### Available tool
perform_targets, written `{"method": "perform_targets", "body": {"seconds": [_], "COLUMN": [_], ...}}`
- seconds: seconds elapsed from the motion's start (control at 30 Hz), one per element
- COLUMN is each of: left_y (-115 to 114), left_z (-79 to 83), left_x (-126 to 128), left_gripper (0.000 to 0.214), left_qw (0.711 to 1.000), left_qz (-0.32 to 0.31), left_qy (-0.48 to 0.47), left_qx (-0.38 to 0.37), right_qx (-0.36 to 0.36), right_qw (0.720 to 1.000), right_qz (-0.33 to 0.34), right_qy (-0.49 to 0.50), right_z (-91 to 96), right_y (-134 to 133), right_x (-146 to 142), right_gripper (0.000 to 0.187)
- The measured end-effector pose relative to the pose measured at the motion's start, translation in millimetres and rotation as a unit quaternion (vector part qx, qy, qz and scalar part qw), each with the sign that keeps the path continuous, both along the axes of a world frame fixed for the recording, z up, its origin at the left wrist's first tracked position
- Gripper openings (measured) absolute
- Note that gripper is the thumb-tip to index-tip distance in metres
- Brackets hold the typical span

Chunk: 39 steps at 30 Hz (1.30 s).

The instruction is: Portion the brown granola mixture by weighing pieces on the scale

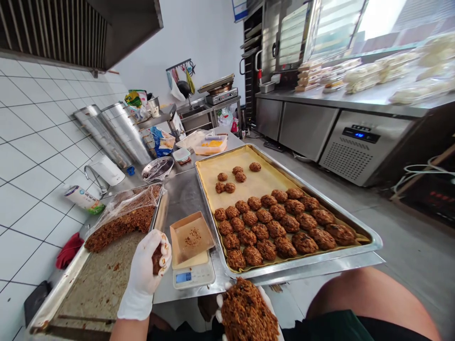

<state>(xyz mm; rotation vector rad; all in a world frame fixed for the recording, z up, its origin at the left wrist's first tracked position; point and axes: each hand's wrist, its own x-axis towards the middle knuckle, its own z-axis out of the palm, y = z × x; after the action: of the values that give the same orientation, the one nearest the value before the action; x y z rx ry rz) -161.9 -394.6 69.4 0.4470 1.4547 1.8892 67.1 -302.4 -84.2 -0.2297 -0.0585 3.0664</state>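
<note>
Your left hand [144,270] curls shut on a small lump of cookie mix [157,261] beside the scale [194,278], your right hand [220,304] cradles a big mound [247,310] at the near edge, so keep lumps compact like the tray's [302,264] cookies [265,232].

Far L: white tile wall [35,142] under SS hood [60,33], w/ tap [95,181] & red rag [68,250] along it; on the steel surface [185,201] sit a metal bowl [158,168] & plastic tub of yellow stuff [210,144]. Back: sink [192,112], burner w/ pan on top [221,90], hanging utensils [179,73] on wall. R: tall oven [284,38], SS fridge counter [362,147] w/ blue display [360,135], wrapped baked goods [377,76] on top, white cables [426,173] above grey floor [408,237].
</note>
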Motion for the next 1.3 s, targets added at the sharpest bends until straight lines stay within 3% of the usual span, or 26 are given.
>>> {"method": "perform_targets", "body": {"seconds": [0.07,0.17,0.23,0.33,0.47,0.57,0.67,0.77,0.9,1.0,1.17,1.3], "left_y": [12,25,27,22,11,3,-4,-7,-7,-14,-25,-19], "left_z": [0.0,-2.8,-1.9,0.1,-9.6,-21.3,-25.8,-21.8,-15.2,-16.2,-19.0,-10.7], "left_x": [-7,-16,-20,-22,-18,-10,1,11,15,15,20,25], "left_gripper": [0.041,0.040,0.030,0.044,0.021,0.032,0.040,0.050,0.048,0.015,0.035,0.027], "left_qw": [0.996,0.985,0.986,0.988,0.991,0.967,0.944,0.938,0.936,0.949,0.973,0.971], "left_qz": [0.008,-0.023,-0.085,-0.119,-0.002,0.078,0.101,0.077,0.085,0.119,0.135,0.152], "left_qy": [0.044,0.050,0.000,-0.054,-0.137,-0.224,-0.278,-0.285,-0.310,-0.276,-0.157,-0.159], "left_qx": [-0.073,-0.164,-0.144,-0.085,-0.001,0.094,0.147,0.182,0.144,0.096,0.107,0.088], "right_qx": [0.004,0.011,0.015,0.014,0.005,-0.015,-0.030,-0.032,-0.038,-0.043,-0.056,-0.067], "right_qw": [1.000,1.000,1.000,1.000,1.000,1.000,1.000,0.999,0.999,0.999,0.998,0.997], "right_qz": [0.000,-0.002,-0.006,-0.021,-0.025,-0.013,-0.006,-0.006,-0.003,0.005,0.010,0.001], "right_qy": [-0.002,-0.005,-0.007,-0.006,0.001,0.003,0.000,-0.003,0.002,0.011,0.021,0.028], "right_z": [1.7,1.8,0.6,-1.1,-2.1,-3.9,-6.2,-7.3,-6.7,-6.3,-4.8,-3.6], "right_y": [0,0,0,-1,-1,-1,-1,-2,-2,0,2,1], "right_x": [-1,0,1,1,3,4,4,3,1,1,4,7], "right_gripper": [0.055,0.053,0.053,0.056,0.056,0.056,0.055,0.057,0.056,0.054,0.052,0.054]}}
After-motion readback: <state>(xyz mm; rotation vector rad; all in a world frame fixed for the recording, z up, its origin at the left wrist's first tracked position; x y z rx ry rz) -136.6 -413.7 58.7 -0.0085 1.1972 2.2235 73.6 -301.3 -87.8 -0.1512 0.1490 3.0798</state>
